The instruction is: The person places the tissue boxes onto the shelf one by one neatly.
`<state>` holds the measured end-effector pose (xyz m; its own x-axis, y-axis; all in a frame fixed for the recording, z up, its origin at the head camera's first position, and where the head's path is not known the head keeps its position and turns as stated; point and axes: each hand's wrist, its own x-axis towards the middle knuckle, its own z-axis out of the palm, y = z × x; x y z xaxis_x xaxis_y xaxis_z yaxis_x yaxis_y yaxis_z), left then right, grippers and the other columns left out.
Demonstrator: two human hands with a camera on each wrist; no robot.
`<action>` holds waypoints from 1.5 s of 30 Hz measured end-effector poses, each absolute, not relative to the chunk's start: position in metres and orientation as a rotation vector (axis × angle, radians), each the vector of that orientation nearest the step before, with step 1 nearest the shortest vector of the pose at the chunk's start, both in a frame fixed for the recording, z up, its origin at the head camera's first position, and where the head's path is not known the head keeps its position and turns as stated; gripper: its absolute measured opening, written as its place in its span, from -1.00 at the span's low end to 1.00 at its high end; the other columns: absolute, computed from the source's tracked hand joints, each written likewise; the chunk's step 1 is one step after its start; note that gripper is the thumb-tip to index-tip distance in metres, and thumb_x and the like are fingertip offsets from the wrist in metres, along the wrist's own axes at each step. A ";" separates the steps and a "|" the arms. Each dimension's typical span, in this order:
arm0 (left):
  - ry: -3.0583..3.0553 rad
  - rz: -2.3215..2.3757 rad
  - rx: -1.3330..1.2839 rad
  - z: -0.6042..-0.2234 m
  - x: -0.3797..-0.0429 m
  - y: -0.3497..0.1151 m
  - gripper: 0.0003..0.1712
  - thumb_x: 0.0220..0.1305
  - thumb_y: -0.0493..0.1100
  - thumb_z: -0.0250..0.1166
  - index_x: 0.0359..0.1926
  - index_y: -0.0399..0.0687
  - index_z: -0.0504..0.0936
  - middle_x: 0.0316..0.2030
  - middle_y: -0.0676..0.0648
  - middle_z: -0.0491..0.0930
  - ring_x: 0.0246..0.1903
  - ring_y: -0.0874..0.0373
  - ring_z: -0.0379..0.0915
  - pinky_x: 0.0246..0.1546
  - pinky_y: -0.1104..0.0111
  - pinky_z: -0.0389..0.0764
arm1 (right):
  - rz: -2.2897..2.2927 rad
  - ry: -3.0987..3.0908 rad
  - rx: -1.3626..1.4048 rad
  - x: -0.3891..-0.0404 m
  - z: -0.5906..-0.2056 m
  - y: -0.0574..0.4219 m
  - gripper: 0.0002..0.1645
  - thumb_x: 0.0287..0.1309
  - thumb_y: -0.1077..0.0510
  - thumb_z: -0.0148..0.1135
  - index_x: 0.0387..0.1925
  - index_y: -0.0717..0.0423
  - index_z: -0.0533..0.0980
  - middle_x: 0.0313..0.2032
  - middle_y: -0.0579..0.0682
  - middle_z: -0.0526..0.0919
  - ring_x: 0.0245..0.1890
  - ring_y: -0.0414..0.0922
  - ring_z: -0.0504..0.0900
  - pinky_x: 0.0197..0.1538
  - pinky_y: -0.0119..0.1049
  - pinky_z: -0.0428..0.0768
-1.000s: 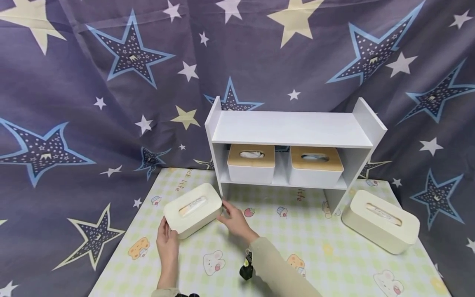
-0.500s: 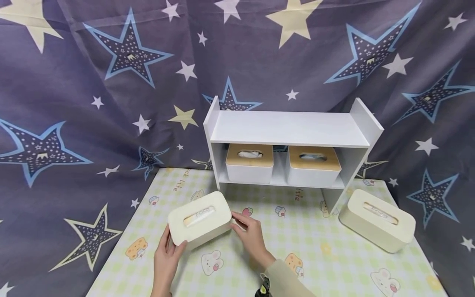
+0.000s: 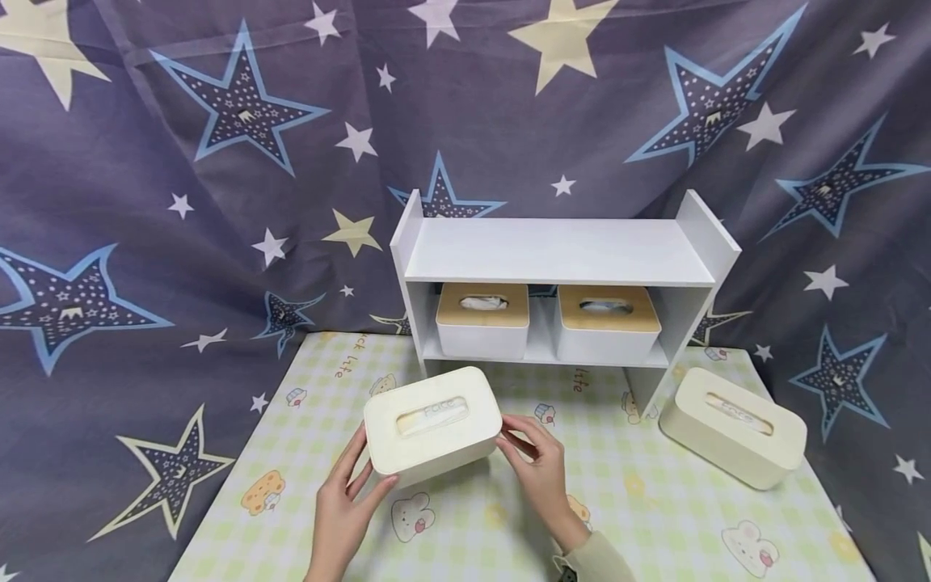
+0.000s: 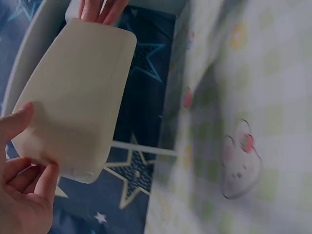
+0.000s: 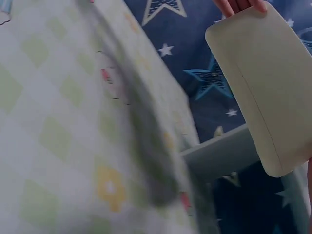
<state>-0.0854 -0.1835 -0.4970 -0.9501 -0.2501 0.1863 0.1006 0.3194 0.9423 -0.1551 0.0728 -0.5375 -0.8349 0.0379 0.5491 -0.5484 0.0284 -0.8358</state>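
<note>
Both hands hold a cream tissue box [image 3: 436, 446] with rounded corners and an oval slot in its lid; a printed tissue pack shows through the slot. My left hand [image 3: 345, 505] grips the left end, thumb along the front side and fingers around the back corner. At the opposite end, my right hand [image 3: 540, 469] pinches the right side between thumb and fingers. Raised off the tabletop, the box [image 4: 73, 92] shows its plain side in the left wrist view. The right wrist view also has the box [image 5: 268, 83], with left-hand fingers [image 5: 243, 6] at its upper end.
Behind stands a white two-tier shelf [image 3: 556, 250]. Two white boxes with wooden lids, one left [image 3: 483, 339] and one right [image 3: 607, 343], sit on its lower board. Another cream tissue box [image 3: 730, 436] rests at the right of the checked tablecloth [image 3: 625, 525]. A starry curtain [image 3: 480, 113] hangs behind.
The cream tissue box has come rightward and up off the table, held in both hands. The left thumb has moved onto the front side. The camera view has shifted slightly.
</note>
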 end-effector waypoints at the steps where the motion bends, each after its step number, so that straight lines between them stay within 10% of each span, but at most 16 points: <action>1: -2.265 -1.667 0.100 -0.494 -0.086 -0.180 -0.01 0.04 -0.32 0.52 0.48 0.03 0.28 0.49 -0.11 0.24 0.30 0.67 0.19 0.16 0.65 0.51 | 1.853 -1.881 0.516 -0.154 -0.533 0.076 -0.62 0.06 0.44 0.39 -0.03 0.32 0.63 -0.09 0.27 0.68 -0.01 -0.34 0.68 0.04 -0.31 0.71; 18: -1.991 -1.470 -0.409 -0.423 -0.105 -0.147 -0.12 -0.08 -0.60 0.45 0.35 -0.40 0.39 0.38 -0.39 0.33 0.36 0.34 0.34 0.17 0.51 0.57 | 1.699 -1.615 0.637 -0.154 -0.447 0.116 -0.57 -0.03 0.68 0.24 -0.04 0.55 0.55 -0.03 -0.03 0.66 -0.04 -0.24 0.70 0.01 -0.39 0.73; 45: -1.789 -1.358 -0.628 -0.294 -0.186 -0.123 -0.28 0.12 -0.41 0.44 0.33 -0.18 0.48 0.37 -0.09 0.44 0.33 0.08 0.43 0.23 0.36 0.58 | 1.630 -1.492 0.505 -0.200 -0.318 0.131 -0.62 0.10 0.50 0.32 0.01 0.41 0.61 -0.10 -0.07 0.70 -0.09 -0.17 0.69 -0.07 -0.48 0.75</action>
<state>-0.1856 -0.1229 -0.2939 -0.5674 -0.0727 0.8202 0.7705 0.3046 0.5600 -0.1998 0.1313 -0.3177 -0.5594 0.3111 0.7683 -0.7927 0.0701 -0.6056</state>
